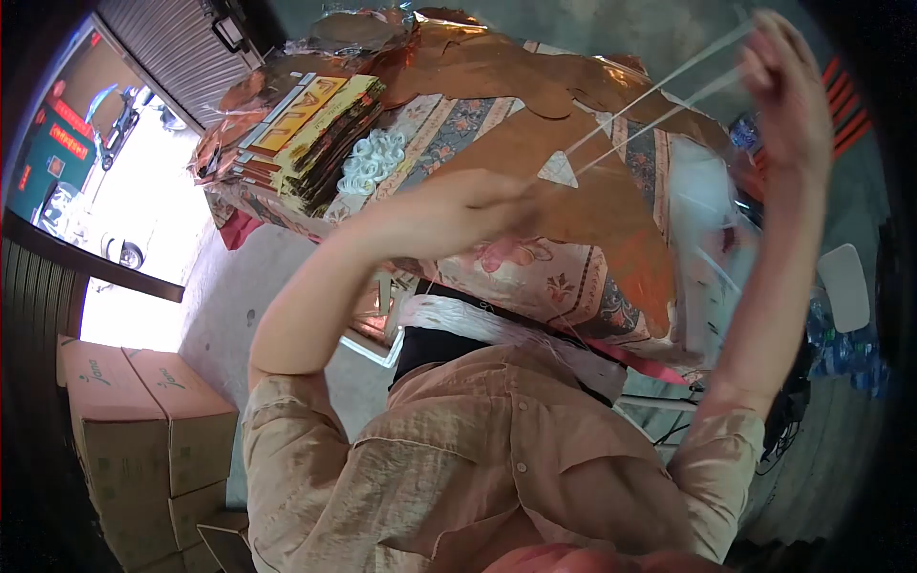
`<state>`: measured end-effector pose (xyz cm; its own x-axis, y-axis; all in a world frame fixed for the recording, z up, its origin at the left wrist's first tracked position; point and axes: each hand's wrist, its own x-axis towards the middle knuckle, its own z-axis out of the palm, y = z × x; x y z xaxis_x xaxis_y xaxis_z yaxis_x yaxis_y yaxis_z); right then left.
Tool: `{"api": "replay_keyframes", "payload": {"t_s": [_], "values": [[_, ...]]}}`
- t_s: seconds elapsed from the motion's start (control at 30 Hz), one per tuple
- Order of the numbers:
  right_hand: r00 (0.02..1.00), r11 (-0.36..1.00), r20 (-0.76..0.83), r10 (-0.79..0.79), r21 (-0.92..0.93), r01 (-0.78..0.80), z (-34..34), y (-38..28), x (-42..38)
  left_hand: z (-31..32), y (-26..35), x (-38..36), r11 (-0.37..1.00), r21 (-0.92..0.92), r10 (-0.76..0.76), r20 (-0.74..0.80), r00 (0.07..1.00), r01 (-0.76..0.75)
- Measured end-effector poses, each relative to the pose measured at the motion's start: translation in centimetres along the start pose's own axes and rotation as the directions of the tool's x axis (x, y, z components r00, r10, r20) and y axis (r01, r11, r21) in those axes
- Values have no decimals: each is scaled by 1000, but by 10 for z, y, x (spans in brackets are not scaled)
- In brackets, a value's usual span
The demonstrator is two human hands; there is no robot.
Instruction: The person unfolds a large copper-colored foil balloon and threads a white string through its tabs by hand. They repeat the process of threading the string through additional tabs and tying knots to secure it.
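White string (659, 91) runs taut in two strands between my hands. My right hand (788, 91) is raised at the upper right, its fingers closed around the far end of the strands. Over the table, my left hand (482, 210) is closed at the near end, somewhat blurred. Just past its fingertips the strands meet at a small white triangle (558, 170); how the fingers grip it is partly hidden. Beneath lies a large brown sheet (611, 210) on the patterned tablecloth (516, 272). Across my lap rests a bundle of white strings (458, 317).
A stack of gold-and-yellow papers (320, 134) stands at the table's left, beside coiled white string (373, 162). Cardboard boxes (143, 401) are piled at lower left. A white stool (845, 286) and plastic bottles (841, 349) are on the right. An open doorway shows motorbikes (115, 119).
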<state>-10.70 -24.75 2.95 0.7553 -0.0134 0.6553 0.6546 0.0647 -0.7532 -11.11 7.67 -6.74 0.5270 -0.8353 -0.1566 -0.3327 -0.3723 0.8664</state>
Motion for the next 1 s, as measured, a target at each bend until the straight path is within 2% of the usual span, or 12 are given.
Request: {"api": "replay_keyframes", "payload": {"t_s": [0.03, 0.07, 0.13, 0.2, 0.27, 0.3, 0.37, 0.6, 0.7, 0.77, 0.97, 1.0], "values": [[1000, 1000, -1, -1, 0, 1, -20, -10, -3, -10, -1, -9, 997, 37, -73, -42, 996, 75], [990, 982, -138, -39, -191, 12, -32, -20, -13, -22, -4, -19, 986, 70, -147, -85, 986, 153], [946, 873, -297, -133, -487, -30, -69, -40, -34, -48, -42, -36, 955, 296, 50, -171, 984, 3], [927, 738, -322, -191, -670, -81, -108, -57, -56, -63, -16, -67, 959, 186, -173, -211, 962, 214], [921, 579, -305, -244, -807, -114, -137, -69, -80, -73, -3, -92, 947, 217, -179, -257, 950, 237], [927, 547, -304, -219, -825, -141, -145, -74, -92, -88, -33, -103, 981, 188, 7, -249, 969, 41], [953, 564, -285, -104, -806, -179, -141, -74, -114, -93, -25, -126, 1000, -23, -14, -346, 938, 7], [950, 634, -144, 277, -715, -294, -80, -56, -155, -147, -66, -169, 932, -228, 139, -491, 860, -281], [935, 630, -48, 350, -727, -273, -52, -49, -159, -162, -74, -189, 763, -395, 153, -659, 736, -512], [935, 663, -59, 350, -689, -292, -34, -43, -158, -157, -67, -194, 690, -354, 183, -758, 625, -632], [861, 559, 117, 495, -801, -213, 15, -33, -151, -174, -81, -214, 520, -582, 212, -621, 754, -625], [824, 507, -27, 566, -776, -375, 24, -33, -149, -173, -80, -213, 455, -625, 228, -607, 762, -634]]}}
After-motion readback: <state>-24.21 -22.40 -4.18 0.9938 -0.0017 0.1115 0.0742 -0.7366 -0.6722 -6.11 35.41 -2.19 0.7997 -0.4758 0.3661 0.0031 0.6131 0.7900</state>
